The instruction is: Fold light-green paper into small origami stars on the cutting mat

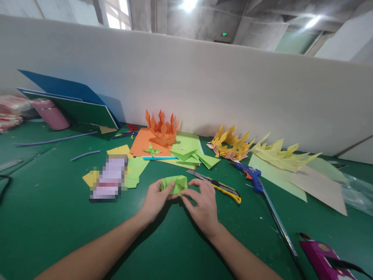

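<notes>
A small folded piece of light green paper (181, 182) is held above the green table. My left hand (155, 197) pinches its left side, thumb on top and fingers beneath. At the paper's right edge, my right hand (204, 202) grips the lower corner between thumb and finger. Just behind my right hand lies a yellow and black utility knife (225, 188). Beyond the hands are loose green paper sheets (186, 155), a green paper star shape (152, 151) and an orange paper crown (163, 132) on orange paper (138, 144).
A pixelated phone (110, 178) lies left on the table (58, 217). Yellow paper crowns (230, 144), a blue glue gun (252, 175) and a magenta device (323, 256) are at right. Boards (72, 109) and a pink bottle (51, 114) stand back left, before a white partition (186, 81).
</notes>
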### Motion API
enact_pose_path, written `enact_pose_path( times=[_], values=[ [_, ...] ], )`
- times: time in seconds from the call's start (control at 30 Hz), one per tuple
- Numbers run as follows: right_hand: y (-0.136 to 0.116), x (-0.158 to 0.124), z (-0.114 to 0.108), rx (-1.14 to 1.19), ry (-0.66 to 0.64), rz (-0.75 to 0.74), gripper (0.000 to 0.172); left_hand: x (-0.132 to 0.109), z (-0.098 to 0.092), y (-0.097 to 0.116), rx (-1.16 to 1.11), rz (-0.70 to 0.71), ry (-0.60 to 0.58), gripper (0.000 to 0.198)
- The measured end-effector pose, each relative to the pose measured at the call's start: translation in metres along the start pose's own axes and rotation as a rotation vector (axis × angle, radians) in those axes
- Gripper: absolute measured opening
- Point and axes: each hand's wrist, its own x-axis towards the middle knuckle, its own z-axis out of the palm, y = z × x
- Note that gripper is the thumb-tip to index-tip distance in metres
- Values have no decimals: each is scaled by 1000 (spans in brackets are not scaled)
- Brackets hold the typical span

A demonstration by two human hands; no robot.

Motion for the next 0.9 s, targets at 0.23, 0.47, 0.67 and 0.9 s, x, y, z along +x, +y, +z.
enact_pose_path(
  times=[0.23,0.47,0.67,0.9],
  values=[
    [-2,2,-2,-97,-37,-107,13,-1,1,3,-15,-34,-26,45],
    [-3,3,-2,-152,-62,-172,14,0,-1,0,45,7,-83,35],
    [-4,2,-2,-172,-70,-165,16,-1,-1,1,94,28,-81,32],
    [-3,2,-2,-174,-36,-140,12,-1,-1,1,92,41,-66,32]
  ],
)
